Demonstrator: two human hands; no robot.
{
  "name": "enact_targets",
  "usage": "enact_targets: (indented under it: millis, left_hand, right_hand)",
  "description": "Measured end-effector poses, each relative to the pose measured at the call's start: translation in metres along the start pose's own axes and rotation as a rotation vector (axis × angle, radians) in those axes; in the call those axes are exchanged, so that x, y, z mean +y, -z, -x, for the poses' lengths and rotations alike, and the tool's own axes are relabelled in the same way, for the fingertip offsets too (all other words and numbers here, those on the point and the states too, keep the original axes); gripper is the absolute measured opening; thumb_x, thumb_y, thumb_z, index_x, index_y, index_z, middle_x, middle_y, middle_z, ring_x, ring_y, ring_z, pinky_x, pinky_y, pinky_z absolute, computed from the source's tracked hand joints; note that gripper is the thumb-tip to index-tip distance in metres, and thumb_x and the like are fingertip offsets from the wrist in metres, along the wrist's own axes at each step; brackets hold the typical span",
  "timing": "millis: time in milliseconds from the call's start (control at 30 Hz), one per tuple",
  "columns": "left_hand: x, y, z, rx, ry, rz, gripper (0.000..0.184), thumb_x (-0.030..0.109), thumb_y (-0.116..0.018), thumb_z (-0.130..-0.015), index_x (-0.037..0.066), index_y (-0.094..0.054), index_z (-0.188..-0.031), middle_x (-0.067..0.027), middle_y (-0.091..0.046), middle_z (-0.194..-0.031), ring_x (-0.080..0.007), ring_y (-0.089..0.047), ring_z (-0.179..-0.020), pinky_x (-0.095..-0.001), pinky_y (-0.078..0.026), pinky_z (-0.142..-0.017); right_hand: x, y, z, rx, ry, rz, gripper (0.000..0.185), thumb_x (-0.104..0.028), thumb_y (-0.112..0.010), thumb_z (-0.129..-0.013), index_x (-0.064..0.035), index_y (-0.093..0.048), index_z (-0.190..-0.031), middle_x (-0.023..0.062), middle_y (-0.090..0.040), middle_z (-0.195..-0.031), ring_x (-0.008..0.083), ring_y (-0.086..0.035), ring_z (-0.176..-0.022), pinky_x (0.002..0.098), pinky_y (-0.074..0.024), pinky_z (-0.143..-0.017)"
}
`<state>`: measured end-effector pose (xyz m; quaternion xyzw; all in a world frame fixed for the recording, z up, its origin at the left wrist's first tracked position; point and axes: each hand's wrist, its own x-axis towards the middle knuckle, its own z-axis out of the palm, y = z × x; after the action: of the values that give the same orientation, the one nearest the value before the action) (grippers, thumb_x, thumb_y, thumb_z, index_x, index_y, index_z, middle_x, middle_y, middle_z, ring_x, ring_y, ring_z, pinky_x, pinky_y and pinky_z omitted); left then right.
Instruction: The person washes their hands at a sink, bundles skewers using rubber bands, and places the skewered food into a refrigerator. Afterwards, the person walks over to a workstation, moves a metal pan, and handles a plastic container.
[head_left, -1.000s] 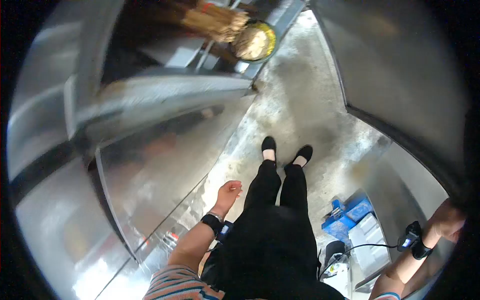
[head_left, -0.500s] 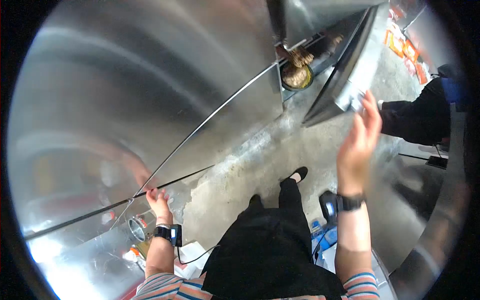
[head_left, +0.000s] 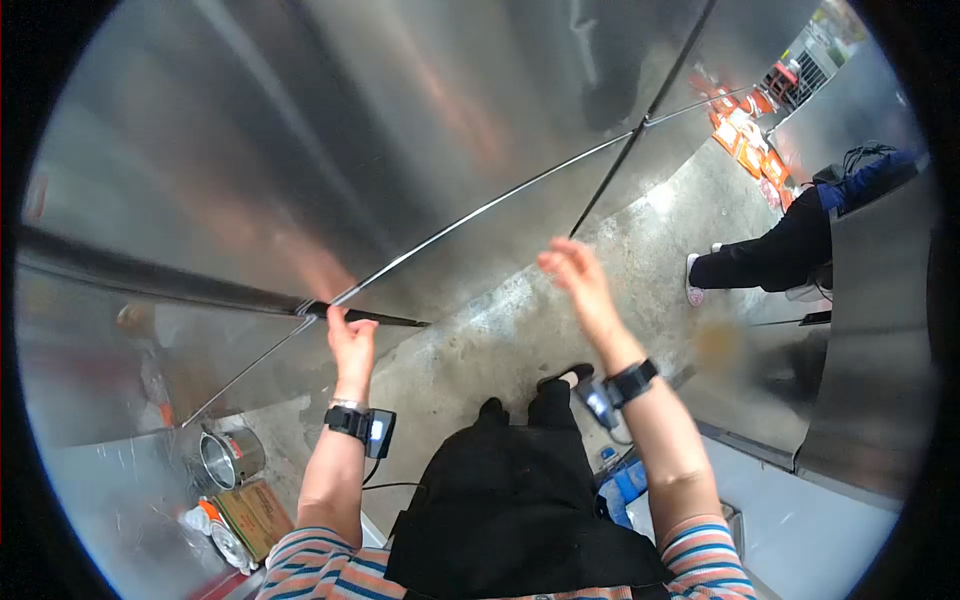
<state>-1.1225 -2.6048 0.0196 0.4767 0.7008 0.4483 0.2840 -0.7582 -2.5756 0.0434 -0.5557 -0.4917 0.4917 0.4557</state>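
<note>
Tall stainless steel cabinet doors [head_left: 400, 130] stand in front of me, with a bright horizontal seam and dark upright gaps. My left hand [head_left: 352, 350] is raised at the dark door gap [head_left: 250, 297] on the left, fingertips at the door edge and thumb apart. Whether it grips the edge is hard to see. My right hand [head_left: 585, 285] is held up near the lower end of the right-hand door gap [head_left: 610, 178], fingers stretched out and holding nothing. Both wrists wear black straps with small devices.
A metal pot [head_left: 230, 457] and a cardboard box [head_left: 255, 515] are at the lower left. Orange packets [head_left: 750, 140] lie on the floor at the far right. Another person's dark-trousered leg [head_left: 750, 268] is to the right. Blue bottles [head_left: 622, 485] are beside me.
The door that stood open on the right is now closed, hiding the bowl of food inside. My right hand has moved left, away from it. The dark gap at my left hand looks wider.
</note>
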Motion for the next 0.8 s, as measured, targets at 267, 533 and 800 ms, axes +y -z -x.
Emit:
enact_targets:
  millis: [267,533,800]
  left_hand:
    - [0.051,0.057,0.151,-0.938,-0.221,-0.364,0.056,0.016,-0.064,-0.078,-0.001,-0.044,-0.127,-0.0168,-0.062,-0.102,-0.0249,-0.064,-0.087,-0.0361,-0.051,-0.075]
    - [-0.010,0.073,0.190,-1.130,0.163,-0.085,0.035,0.012,-0.062,-0.085,0.001,-0.055,-0.117,-0.0104,-0.066,-0.101,-0.0165,-0.064,-0.088,-0.0287,-0.051,-0.079]
    - [-0.065,0.101,0.208,-1.330,0.395,-0.181,0.032,0.013,-0.059,-0.088,0.003,-0.055,-0.118,-0.0066,-0.065,-0.104,-0.0153,-0.063,-0.092,-0.0290,-0.049,-0.079]
  right_hand:
    - [-0.029,-0.131,0.126,0.166,0.221,0.517,0.098,-0.038,-0.075,-0.073,-0.0080,-0.016,-0.144,0.0252,-0.009,-0.148,0.0421,-0.021,-0.135,0.0454,-0.0308,-0.105]
    - [0.012,-0.027,0.208,0.446,0.212,0.894,0.090,-0.017,-0.074,-0.070,-0.0034,-0.022,-0.142,0.0269,-0.032,-0.140,0.0400,-0.039,-0.126,0.0399,-0.0384,-0.100]
    - [0.004,0.014,0.243,0.622,-0.178,0.820,0.060,-0.036,-0.063,-0.079,-0.0134,-0.042,-0.130,0.0163,-0.063,-0.107,0.0346,-0.063,-0.091,0.0431,-0.0498,-0.076]
